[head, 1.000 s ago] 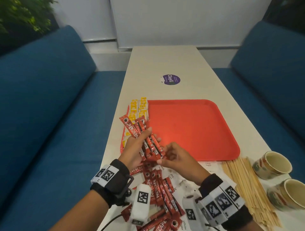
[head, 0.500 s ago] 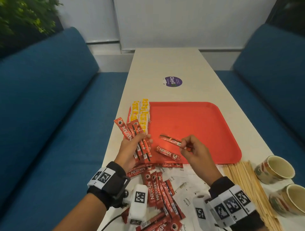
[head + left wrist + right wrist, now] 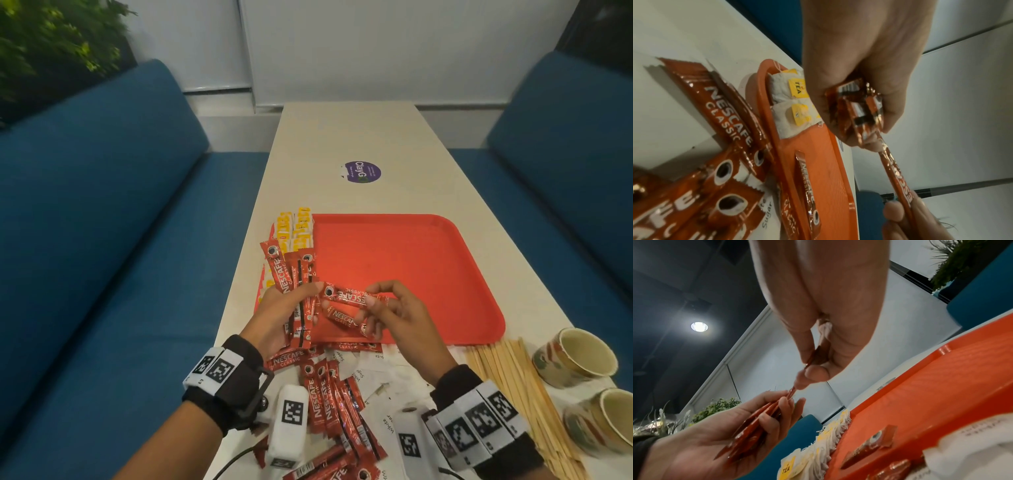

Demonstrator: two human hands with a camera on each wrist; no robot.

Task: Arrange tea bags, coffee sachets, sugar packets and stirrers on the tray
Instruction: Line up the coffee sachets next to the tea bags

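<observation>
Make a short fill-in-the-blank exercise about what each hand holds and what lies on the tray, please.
1. The left hand holds a bunch of ____ sachets.
2. The right hand pinches ____ sachet.
3. The tea bags lie along the tray's ____ edge.
4. The wooden stirrers lie on the ____, not the tray.

Missing words: coffee; one; left; table

Black wrist straps (image 3: 236,380), white marker-printed blocks (image 3: 479,425), thin black cable (image 3: 236,460)
</observation>
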